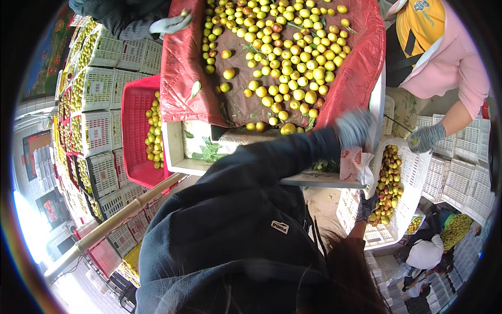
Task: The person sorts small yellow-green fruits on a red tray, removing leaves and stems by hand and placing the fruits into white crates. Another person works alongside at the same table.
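Observation:
My left hand (355, 127), in a grey knit glove, is motion-blurred above the right front corner of the sorting table; whether it holds anything cannot be told. My right hand (365, 205), in a darker glove, grips the near left rim of a white plastic crate (415, 172). Inside that crate lie red-brown and yellow-green jujubes (388, 184). Many yellow-green jujubes (290, 70), some with brown patches, are spread with leaves over the table's brown surface. Red quilted fabric (184, 78) covers its sides. A white cloth or paper (366, 168) hangs at the table corner beside the crate.
At left, a red plastic basket (135, 117) holds jujubes, near stacked crates (98, 90) and a bamboo pole (125, 210). A co-worker's gloved hand (170, 25) is at upper left, another's (427, 137) by the crate's far rim. More people and crates stand at lower right.

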The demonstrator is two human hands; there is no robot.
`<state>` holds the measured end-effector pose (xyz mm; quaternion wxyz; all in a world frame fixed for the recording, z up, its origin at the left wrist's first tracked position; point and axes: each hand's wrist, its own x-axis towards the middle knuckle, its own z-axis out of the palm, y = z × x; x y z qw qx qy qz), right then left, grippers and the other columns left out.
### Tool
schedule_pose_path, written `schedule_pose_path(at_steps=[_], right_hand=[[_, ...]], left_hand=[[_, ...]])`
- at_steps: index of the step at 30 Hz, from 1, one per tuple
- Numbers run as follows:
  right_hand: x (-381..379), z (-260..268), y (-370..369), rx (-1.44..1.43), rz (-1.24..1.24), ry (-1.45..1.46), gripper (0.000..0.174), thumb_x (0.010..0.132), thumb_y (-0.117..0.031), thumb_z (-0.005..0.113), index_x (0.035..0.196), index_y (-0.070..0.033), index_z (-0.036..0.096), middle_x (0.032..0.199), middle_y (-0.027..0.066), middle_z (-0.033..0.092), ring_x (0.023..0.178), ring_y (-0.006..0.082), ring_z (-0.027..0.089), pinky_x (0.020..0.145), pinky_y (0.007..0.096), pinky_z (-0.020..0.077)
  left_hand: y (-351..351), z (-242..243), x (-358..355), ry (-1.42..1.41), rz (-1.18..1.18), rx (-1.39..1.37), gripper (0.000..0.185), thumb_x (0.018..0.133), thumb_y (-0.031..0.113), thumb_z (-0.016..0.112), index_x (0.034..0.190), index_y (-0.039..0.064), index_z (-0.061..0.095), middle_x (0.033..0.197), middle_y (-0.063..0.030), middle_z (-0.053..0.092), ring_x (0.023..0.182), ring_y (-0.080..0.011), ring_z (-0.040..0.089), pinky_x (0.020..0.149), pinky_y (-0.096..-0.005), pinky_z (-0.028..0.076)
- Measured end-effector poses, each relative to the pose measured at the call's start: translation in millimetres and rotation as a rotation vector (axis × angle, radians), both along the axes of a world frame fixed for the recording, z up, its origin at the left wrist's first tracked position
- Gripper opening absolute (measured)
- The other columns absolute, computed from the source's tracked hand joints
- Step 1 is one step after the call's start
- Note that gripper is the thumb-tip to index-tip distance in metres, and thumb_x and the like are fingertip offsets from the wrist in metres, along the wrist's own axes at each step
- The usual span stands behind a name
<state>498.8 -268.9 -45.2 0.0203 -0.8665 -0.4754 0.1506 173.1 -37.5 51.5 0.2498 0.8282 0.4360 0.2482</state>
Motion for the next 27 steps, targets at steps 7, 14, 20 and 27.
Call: schedule_pose_path(at_steps=[7,14,20,27], right_hand=[[-6.4,6.9,-1.0,0.039,0.023,-0.023,0.082,0.071,-0.048,0.083,0.135,-0.008,0.050,0.126,0.0189,0.059,0.114,0.0401,0.057,0.094,0.0489,0.0476],[5.2,-3.9,-8.0,0.015,0.004,0.025,0.089,0.069,-0.053,0.082,0.141,-0.015,0.045,0.130,0.0203,0.054,0.118,0.0427,0.053,0.097,0.0542,0.0431],[2.2,-3.2,-9.3,0.010,0.016,0.036,0.094,0.067,-0.060,0.079,0.137,-0.008,0.045,0.131,0.0208,0.051,0.116,0.0468,0.051,0.097,0.0566,0.0409],[-1.1,-0.9,-12.6,0.044,0.091,-0.034,0.093,0.069,-0.059,0.078,0.138,-0.007,0.044,0.131,0.0196,0.051,0.122,0.0417,0.047,0.103,0.0525,0.0364]], left_hand=[[46.6,-46.4,-132.7,0.520,0.340,-0.176,0.054,0.087,0.047,0.063,0.136,0.026,0.052,0.146,-0.0121,0.042,0.142,-0.0376,0.028,0.110,-0.0579,0.030],[-51.0,-44.8,-168.3,0.695,0.003,-0.321,0.054,0.089,0.052,0.058,0.137,0.028,0.052,0.140,-0.0112,0.047,0.131,-0.0381,0.041,0.108,-0.0560,0.033],[23.9,-22.0,-152.3,0.298,0.258,-0.080,0.044,0.095,0.045,0.054,0.117,0.008,0.060,0.112,-0.0192,0.057,0.111,-0.0383,0.053,0.095,-0.0460,0.045],[235.1,-39.3,-108.5,0.303,0.480,-0.113,0.043,0.086,0.030,0.063,0.127,0.017,0.060,0.126,-0.0179,0.057,0.115,-0.0403,0.055,0.096,-0.0490,0.047]])
